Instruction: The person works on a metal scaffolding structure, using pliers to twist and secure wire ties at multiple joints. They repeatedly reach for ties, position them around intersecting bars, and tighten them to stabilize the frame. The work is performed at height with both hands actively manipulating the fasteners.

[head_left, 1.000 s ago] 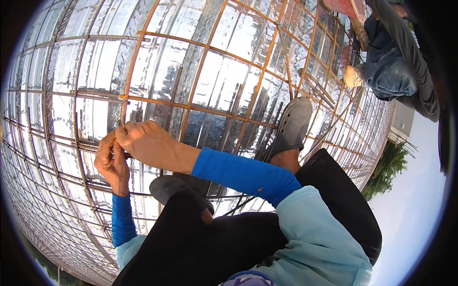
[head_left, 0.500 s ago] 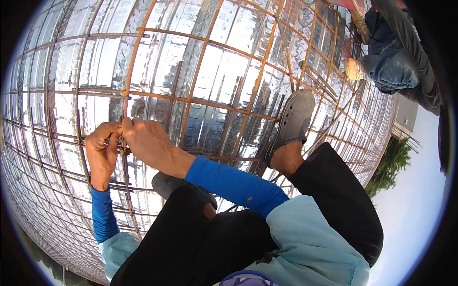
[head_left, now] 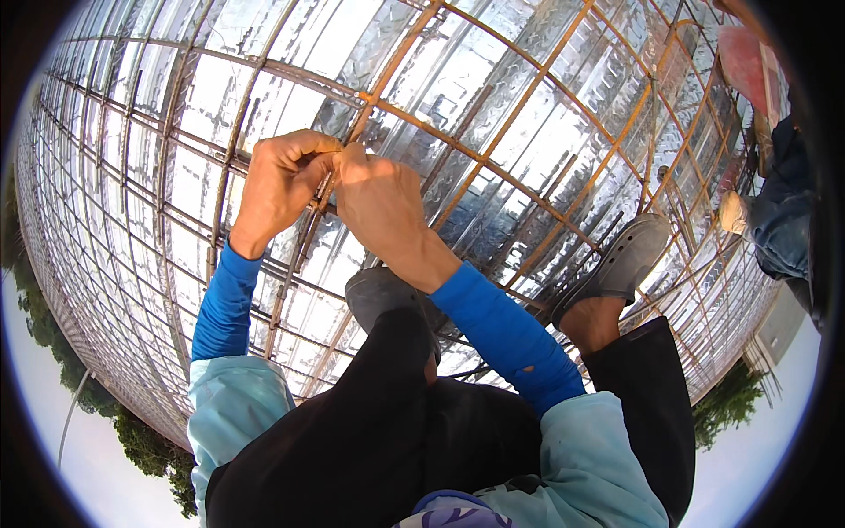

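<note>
Over a grid of rusty steel reinforcing bars [head_left: 462, 148], my two hands meet with their fingertips together. My left hand [head_left: 278, 187] is closed in a pinch, thumb against the bent fingers. My right hand [head_left: 378, 204] is closed too, back upward, its fingertips beside the left ones. What the fingers hold is too small and too covered to make out. Both hands are right above a bar running away from me, just nearer than an orange-brown bar crossing [head_left: 367, 99]. Shiny ribbed metal sheeting [head_left: 480, 209] lies beneath the bars.
My feet, in grey clogs [head_left: 635, 251], rest on the grid. Another person's leg in blue jeans [head_left: 786, 216] is at the right edge, near a light-coloured shoe [head_left: 732, 213]. Loose bars lie across the mesh at right. Trees [head_left: 145, 449] stand beyond the deck's edge.
My view has turned, so the grid appears tilted and my hands sit farther right and higher in the picture. The hands stay pinched together near the same bar crossing.
</note>
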A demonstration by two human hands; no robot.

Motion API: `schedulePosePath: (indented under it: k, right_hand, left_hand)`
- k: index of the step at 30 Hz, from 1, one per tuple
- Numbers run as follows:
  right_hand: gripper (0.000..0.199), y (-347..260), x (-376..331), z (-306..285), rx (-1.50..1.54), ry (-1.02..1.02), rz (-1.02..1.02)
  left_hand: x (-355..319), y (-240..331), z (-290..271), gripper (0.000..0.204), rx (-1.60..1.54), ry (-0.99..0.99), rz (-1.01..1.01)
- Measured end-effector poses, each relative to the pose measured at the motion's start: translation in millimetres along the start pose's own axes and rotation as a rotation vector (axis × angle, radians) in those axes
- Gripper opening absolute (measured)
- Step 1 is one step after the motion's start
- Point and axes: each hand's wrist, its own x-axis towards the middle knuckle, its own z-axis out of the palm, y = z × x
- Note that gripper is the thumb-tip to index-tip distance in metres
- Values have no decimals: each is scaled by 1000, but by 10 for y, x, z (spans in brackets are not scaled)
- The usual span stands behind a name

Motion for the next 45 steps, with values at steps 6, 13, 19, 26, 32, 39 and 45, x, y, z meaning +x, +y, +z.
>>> schedulePosePath:
  k: [6,13,19,26,32,39,45]
  right_hand:
    - [15,13,-14,40,60,52,19]
    - [17,-17,-22,62,106,46,84]
    - [16,10,-40,114,126,72,99]
    - [19,33,-106,223,292,177,128]
    - [23,24,-127,311,427,289,139]
    - [33,28,-181,444,721,301,354]
    - [25,103,-196,377,1311,65,619]
  left_hand:
    - [25,4,13,11,47,7,-2]
    - [35,22,29,10,47,17,-30]
    - [35,-16,46,7,-123,22,-72]
    - [-29,-90,246,9,-256,235,-170]
    - [-67,-229,413,16,-335,429,-249]
    - [1,-146,376,20,-528,421,-510]
    - [-16,-100,371,28,-463,410,-526]
